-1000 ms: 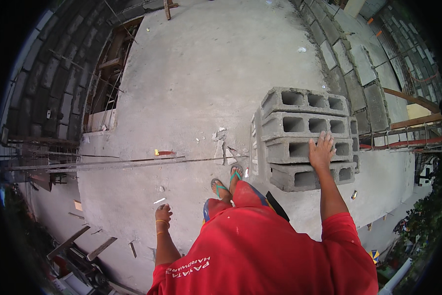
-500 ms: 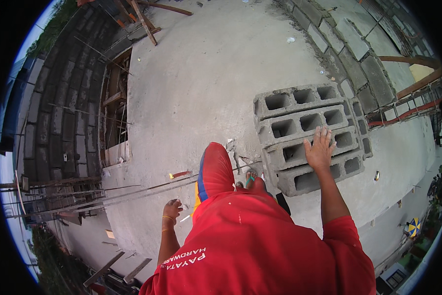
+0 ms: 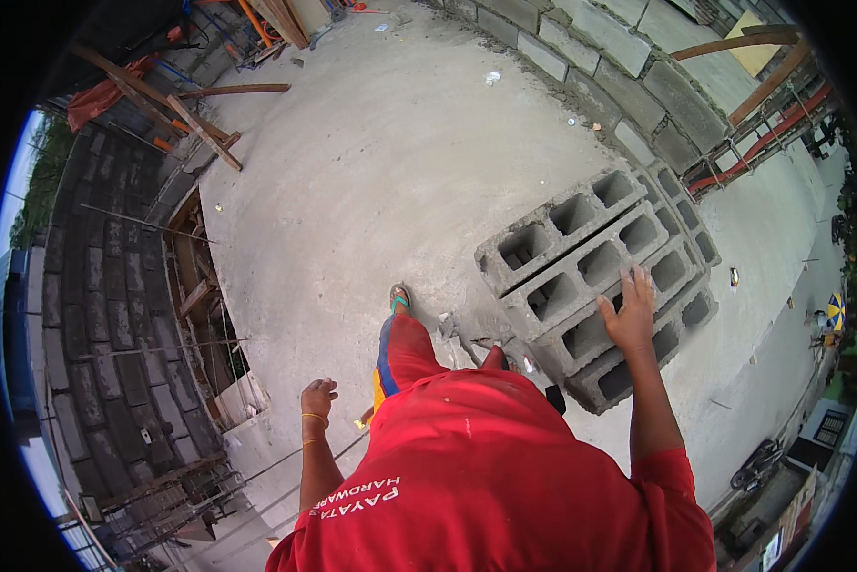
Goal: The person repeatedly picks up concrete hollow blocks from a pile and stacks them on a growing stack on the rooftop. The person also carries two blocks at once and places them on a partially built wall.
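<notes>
On the right, several grey hollow concrete blocks (image 3: 526,316) are stacked with their square holes facing up. My right hand (image 3: 632,315) is over the nearer blocks, fingers spread, seemingly resting on a block's edge without gripping it. Well apart from the stack, my left hand (image 3: 319,398) hangs beside my body at the left, its fingers loosely curled and nothing visible in them. A yellow band circles that wrist. My sandalled foot (image 3: 400,299) is forward on the concrete floor, left of the stack.
Broken concrete pieces (image 3: 455,345) lie by the stack's left side. A floor opening (image 3: 204,296) with timber inside runs along the block wall (image 3: 104,334) at left. Low blockwork (image 3: 629,91) borders the far right, with a rebar cage (image 3: 767,143) near it. Wooden props (image 3: 200,124) stand far left.
One foot has stepped forward, and the view has turned so the stack looks tilted. My right hand stays over the blocks; my left hand still hangs at my side.
</notes>
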Motion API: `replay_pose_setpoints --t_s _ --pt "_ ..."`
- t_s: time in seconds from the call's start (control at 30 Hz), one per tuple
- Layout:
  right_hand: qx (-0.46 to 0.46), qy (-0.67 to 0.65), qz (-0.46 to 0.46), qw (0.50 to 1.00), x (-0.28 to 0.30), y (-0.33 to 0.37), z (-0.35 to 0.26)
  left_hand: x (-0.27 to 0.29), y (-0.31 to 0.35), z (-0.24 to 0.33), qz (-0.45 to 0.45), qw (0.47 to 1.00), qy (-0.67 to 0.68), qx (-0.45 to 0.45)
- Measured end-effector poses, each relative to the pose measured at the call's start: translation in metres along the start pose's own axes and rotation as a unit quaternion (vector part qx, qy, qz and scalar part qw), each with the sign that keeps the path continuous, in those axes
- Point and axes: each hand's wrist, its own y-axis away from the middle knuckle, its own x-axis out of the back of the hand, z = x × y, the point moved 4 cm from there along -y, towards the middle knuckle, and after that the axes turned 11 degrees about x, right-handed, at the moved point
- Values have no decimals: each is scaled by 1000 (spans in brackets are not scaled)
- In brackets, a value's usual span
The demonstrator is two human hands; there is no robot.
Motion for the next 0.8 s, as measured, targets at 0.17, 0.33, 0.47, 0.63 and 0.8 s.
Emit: replay_pose_setpoints --t_s 0.17,0.33,0.47,0.63,0.8 --pt "-151 -322 56 933 -22 0 -117 32 -117 5 -88 970 -172 147" --pt "-425 -598 -94 673 -98 -17 -238 96 -220 75 -157 939 -266 149" --pt "-541 -687 94 475 -129 -54 -268 154 -296 183 -99 967 -209 111" --pt "-547 -691 270 388 -141 -97 -258 177 -344 328 -40 993 -107 28" --pt "-567 -681 331 323 -165 -120 -245 106 -332 394 -130 962 -237 -39"
